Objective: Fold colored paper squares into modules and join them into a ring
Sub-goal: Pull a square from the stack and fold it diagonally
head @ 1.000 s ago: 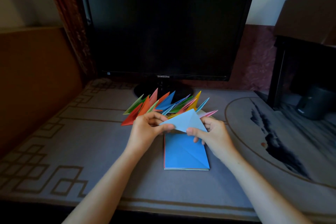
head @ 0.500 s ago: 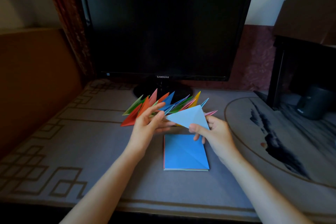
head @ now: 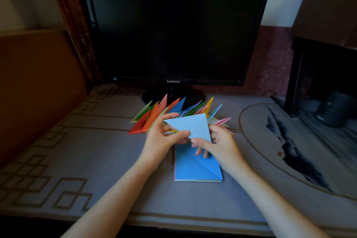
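The light blue paper square (head: 190, 125), creased along one diagonal, is held in the air above the desk (head: 96, 150), between both hands. The left hand (head: 164, 139) pinches its left edge between thumb and curled fingers. The right hand (head: 220, 141) pinches its lower corner, thumb in front and fingers behind. Judged progress: this module is at an early fold. Behind it, a row of folded modules (head: 170, 111) in several colours stands completed in front of the monitor (head: 177, 29), and no closed ring is visible. A stack of paper squares (head: 193, 170) lies below the hands, so folding and joining remain. No container holds paper. The shelf unit (head: 309, 60) at right holds a dark cylindrical object (head: 336, 110), contents not discernible.
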The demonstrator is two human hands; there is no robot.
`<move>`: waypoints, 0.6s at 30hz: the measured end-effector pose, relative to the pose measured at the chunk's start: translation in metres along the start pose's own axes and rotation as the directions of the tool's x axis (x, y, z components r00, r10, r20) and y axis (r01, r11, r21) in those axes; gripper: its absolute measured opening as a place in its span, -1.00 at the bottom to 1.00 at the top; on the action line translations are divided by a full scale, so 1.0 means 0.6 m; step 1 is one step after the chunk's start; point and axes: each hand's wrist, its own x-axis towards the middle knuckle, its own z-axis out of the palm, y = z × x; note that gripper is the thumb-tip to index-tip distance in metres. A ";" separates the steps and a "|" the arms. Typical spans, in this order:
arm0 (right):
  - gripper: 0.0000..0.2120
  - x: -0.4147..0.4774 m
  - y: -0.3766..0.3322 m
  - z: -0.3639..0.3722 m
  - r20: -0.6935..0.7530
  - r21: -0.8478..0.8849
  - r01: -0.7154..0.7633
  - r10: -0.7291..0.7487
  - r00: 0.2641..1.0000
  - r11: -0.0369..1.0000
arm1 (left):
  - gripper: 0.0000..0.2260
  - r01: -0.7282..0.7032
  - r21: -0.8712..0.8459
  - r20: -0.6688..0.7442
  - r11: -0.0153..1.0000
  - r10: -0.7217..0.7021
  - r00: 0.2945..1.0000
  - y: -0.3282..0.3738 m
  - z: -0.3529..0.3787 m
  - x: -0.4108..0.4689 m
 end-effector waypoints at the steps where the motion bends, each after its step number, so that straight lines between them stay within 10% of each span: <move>1: -0.83 0.000 0.000 -0.001 -0.003 -0.002 0.004 -0.004 1.000 1.000 | -0.55 -0.014 -0.016 -0.024 1.000 0.014 1.000 0.001 -0.001 0.000; 18: -0.83 -0.002 0.007 -0.015 -0.123 -0.006 0.165 -0.164 0.979 0.986 | -0.72 -0.094 -0.080 -0.158 0.992 0.080 0.984 -0.009 -0.014 0.015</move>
